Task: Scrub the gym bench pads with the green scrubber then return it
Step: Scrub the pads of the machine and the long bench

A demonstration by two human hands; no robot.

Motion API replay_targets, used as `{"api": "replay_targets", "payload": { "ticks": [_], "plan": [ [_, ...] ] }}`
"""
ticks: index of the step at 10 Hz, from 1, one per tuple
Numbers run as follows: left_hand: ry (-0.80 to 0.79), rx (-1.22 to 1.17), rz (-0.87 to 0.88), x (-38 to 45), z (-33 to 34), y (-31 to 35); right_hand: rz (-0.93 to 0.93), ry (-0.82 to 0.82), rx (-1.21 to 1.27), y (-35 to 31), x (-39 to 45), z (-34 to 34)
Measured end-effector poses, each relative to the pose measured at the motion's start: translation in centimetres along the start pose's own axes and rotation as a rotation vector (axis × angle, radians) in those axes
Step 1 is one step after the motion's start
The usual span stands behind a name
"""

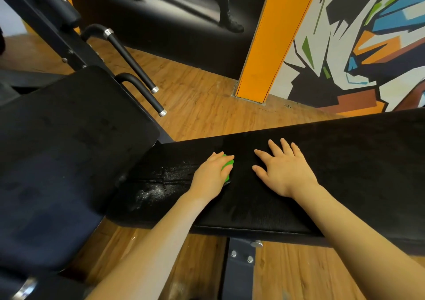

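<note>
The left hand (210, 176) presses the green scrubber (227, 167) onto the bench pad (345, 161), fingers curled around it, while the right hand (285, 169) rests flat, fingers spread.

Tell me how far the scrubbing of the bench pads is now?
Partly done. A wet, foamy patch on the flat pad suggests that part is scrubbed. The left hand presses the scrubber there; the right hand rests flat. The dry stretch, the other pad and returning the scrubber remain.
</note>
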State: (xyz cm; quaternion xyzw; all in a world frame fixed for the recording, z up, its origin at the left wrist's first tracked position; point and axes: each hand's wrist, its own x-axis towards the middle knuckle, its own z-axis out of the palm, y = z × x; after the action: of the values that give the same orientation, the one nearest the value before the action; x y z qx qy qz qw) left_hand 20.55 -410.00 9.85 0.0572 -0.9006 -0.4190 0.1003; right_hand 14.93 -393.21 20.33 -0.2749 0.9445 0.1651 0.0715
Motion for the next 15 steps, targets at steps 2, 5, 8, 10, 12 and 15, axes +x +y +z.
{"api": "replay_targets", "payload": {
  "ticks": [2,5,8,10,12,15],
  "plan": [
    [-0.076,0.042,0.04,-4.2,-1.1,0.5,-0.006,0.006,-0.007,0.0,-0.1,0.1],
    [0.001,0.031,0.05,-7.8,-0.6,0.3,-0.018,0.006,-0.002,-0.1,-0.1,0.1],
    [0.013,0.05,-0.021,-2.8,0.2,2.6,-0.006,0.009,0.0,-0.2,-0.2,0.0],
    [-0.03,0.065,0.034,-5.4,-0.4,1.7,-0.008,0.012,0.003,-0.3,-0.3,0.0],
    [0.04,0.039,0.041,-8.6,-0.2,1.0,-0.024,0.01,0.004,-0.2,-0.4,0.0],
    [0.17,0.018,0.091,-8.7,2.7,5.4,-0.028,0.012,-0.008,-0.2,-0.2,0.2]
  ]
}}
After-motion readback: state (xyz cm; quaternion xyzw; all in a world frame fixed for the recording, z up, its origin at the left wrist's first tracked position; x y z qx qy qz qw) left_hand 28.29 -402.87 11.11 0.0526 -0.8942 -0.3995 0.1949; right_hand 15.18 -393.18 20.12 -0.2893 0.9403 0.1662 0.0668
